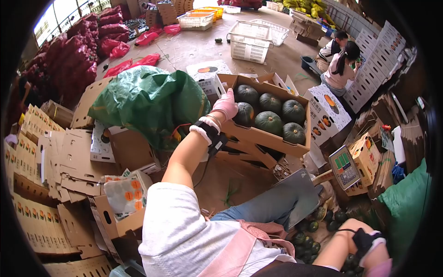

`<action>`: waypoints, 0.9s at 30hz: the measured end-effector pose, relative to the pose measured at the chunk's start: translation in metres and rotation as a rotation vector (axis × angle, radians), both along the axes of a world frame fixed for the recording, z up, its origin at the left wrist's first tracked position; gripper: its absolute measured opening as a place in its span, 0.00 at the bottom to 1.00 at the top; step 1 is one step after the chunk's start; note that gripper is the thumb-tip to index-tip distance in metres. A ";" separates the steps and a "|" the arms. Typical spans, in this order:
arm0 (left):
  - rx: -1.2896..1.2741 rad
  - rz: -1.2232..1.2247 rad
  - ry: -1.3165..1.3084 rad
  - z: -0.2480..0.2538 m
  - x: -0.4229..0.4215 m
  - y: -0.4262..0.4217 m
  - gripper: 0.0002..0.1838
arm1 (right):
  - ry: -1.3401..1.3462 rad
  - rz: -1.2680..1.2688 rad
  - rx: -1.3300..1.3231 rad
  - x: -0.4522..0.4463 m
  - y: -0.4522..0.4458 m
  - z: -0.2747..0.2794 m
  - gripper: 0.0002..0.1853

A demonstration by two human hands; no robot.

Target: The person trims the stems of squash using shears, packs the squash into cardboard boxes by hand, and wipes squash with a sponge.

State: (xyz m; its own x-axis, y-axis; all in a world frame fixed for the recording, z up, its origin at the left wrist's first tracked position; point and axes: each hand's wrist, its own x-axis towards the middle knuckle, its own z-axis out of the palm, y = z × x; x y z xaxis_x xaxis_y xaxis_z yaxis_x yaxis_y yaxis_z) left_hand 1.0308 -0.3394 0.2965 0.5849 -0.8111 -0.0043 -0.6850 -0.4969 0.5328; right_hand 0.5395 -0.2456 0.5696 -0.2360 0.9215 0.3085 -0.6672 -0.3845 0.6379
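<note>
My left hand (pixel 226 105), in a pink glove, is at the near left corner of an open cardboard box (pixel 272 137). Its fingers are closed on the box's edge. Inside the box, several dark green pumpkins (pixel 268 122) sit in two rows. This box rests on top of another cardboard box (pixel 247 154). Low at the right edge of the view is my right hand (pixel 381 268), also pink-gloved and mostly cut off, so its fingers are hidden. Near that arm, several small green pumpkins (pixel 304 240) lie in a pile.
A green plastic sheet (pixel 143 99) is heaped left of the box. A digital scale display (pixel 344 167) stands to the right. Flattened cartons (pixel 76 157) are stacked at left. White crates (pixel 249 48) stand behind, and two people (pixel 339 64) sit by stacked boxes.
</note>
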 end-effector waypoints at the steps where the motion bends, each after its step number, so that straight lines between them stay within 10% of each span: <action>1: 0.012 0.002 0.010 0.000 -0.002 0.000 0.33 | -0.019 0.022 -0.041 0.003 0.006 -0.008 0.43; 8: -0.027 0.018 0.020 -0.012 0.001 -0.006 0.31 | -0.276 0.237 -0.090 0.061 -0.024 -0.030 0.52; 14: -0.041 0.021 0.052 -0.007 -0.003 0.001 0.33 | 0.975 -0.296 1.427 0.330 -0.156 0.087 0.24; 27: -0.108 0.007 0.066 -0.022 0.000 -0.001 0.31 | 0.800 -0.537 1.454 0.263 -0.243 0.111 0.13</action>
